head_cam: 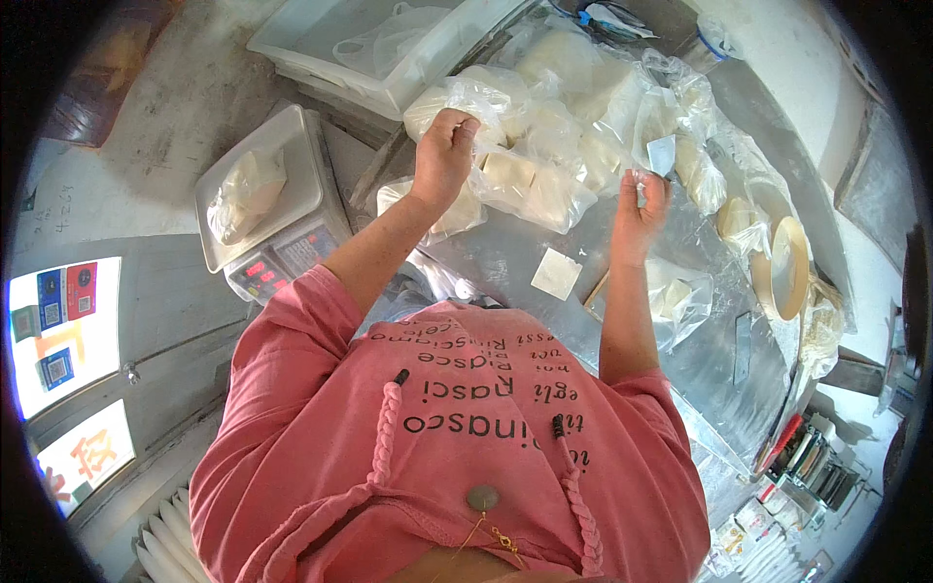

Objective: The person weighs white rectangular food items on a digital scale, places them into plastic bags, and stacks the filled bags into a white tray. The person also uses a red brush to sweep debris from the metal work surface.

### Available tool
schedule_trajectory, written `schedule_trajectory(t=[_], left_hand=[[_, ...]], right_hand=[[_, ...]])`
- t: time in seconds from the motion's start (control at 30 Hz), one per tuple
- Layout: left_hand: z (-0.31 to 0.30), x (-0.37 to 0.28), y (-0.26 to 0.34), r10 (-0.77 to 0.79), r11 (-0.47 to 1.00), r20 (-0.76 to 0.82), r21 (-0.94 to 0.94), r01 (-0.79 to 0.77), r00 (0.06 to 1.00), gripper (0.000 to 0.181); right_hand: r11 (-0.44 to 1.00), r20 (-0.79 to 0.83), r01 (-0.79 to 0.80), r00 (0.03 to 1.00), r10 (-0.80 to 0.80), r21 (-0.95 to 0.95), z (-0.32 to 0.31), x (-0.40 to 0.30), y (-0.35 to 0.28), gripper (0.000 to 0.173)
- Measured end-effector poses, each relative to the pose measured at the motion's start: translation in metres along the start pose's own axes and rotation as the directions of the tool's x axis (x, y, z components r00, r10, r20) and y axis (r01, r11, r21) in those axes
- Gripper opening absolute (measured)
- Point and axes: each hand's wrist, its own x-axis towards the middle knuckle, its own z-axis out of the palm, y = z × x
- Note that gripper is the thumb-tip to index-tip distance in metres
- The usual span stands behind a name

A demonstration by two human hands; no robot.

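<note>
In front of me a clear plastic bag (536,191) holds pale, flat-cut blocks, probably stacked dough sheets. My left hand (444,157) is closed in a fist on plastic film at the bag's upper left. At its right side, my right hand (641,204) pinches thin film between thumb and fingers; the hand is slightly blurred. A pale square sheet (556,274) lies flat on the metal tabletop (503,262) below the bag. Another bagged pale block (455,211) rests just under my left forearm. Behind both hands, several plastic bags of pale dough-like food (561,65) are heaped together.
To the left, a digital scale (266,273) carries a metal tray (300,171) with a filled bag (248,195). A white plastic crate (397,91) stands behind. On the right are an open bag (678,299), a metal strip (742,348), a round hoop (799,270) and a red-handled tool (783,437).
</note>
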Motion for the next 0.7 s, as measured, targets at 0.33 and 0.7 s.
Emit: schedule_trajectory(t=[0.33,0.7], left_hand=[[0.005,-0.006,0.046,-0.312,0.562,0.421,-0.641,0.522,0.852,0.018],[0.005,-0.016,0.067,0.014,0.998,0.576,-0.052,0.02,0.817,0.046]], right_hand=[[0.872,0.34,0.268,0.932,-0.126,-0.409,0.057,-0.024,-0.046,0.019],[0.519,0.481,-0.705,0.709,0.515,0.483,0.024,-0.006,-0.046,0.024]])
